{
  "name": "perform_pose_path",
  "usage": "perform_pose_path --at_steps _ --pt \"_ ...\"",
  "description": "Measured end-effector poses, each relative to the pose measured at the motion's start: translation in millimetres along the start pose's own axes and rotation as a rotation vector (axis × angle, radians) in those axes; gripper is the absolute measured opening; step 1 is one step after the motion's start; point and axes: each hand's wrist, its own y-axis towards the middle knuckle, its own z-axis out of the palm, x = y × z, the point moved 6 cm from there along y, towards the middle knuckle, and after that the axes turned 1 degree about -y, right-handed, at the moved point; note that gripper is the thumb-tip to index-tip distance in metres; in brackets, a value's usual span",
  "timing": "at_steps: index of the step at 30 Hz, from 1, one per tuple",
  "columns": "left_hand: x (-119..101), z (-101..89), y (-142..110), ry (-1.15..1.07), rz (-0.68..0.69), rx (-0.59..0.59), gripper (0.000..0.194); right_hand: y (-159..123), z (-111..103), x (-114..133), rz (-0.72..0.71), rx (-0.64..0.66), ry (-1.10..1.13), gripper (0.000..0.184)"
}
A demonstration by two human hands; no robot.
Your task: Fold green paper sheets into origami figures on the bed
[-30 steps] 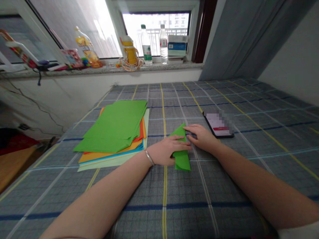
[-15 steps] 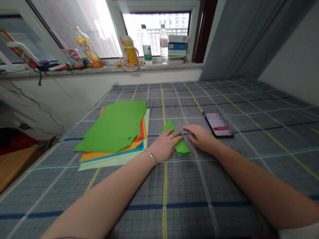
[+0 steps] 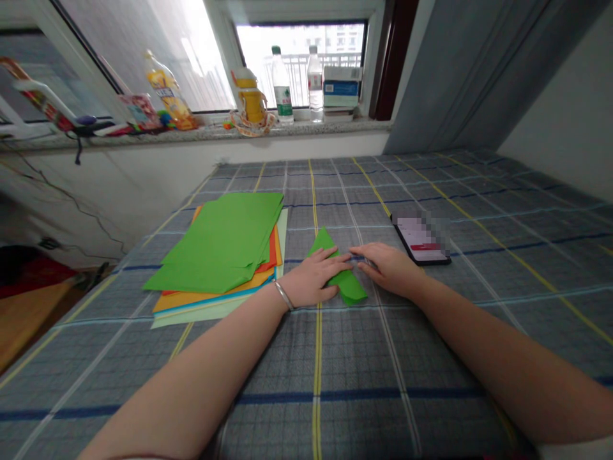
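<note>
Head view shows you partway through working a piece of green paper (image 3: 353, 291), which lies on the checked cloth (image 3: 278, 370) near the middle, between the paper stack on the left and the phone (image 3: 425, 246) on the right. What looks done is the main folding: the piece is narrow, with a pointed far end and a blunter near end angled to the right. The near end seems slightly raised, so I would judge that the folds are not fully flattened there. How many folds remain, or whether any do, cannot be told, as your fingers cover the middle.

Your left hand (image 3: 313, 279) lies over the paper with its fingers spread and extended, seeming to press it down rather than pinch it. Your right hand (image 3: 387, 268) is just to the right, palm down, fingers loosely bent and released, with nothing visible in its grasp (whether a fingertip touches the paper's edge, I cannot tell).

To the left, the coloured paper stack (image 3: 223, 236) has broad green sheets on top and orange, blue and pale green ones showing beneath. Those top sheets look largely flat, unlike the narrow piece under your hand.
</note>
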Motion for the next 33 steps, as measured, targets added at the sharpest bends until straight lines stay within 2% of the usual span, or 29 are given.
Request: perform_pose_path --at_steps 5,12,19,25,33 --pt "-1 -1.4 3 0.109 -0.126 -0.127 0.050 0 2 -7 0.021 -0.032 0.047 0.037" --pt "-10 -0.4 5 0.142 -0.185 -0.267 0.044 -2 1 -10 0.043 -0.034 0.143 0.035" --pt "0 -4.2 5 0.151 -0.253 -0.298 0.039 -3 -4 3 -0.073 0.060 0.108 0.049" --pt "2 -0.8 5 0.128 -0.215 -0.318 0.041 -1 -1 6 -0.115 0.031 0.020 0.032" --pt "2 1.4 8 0.037 -0.152 -0.289 0.040 2 -2 11 0.015 0.022 -0.166 0.032"
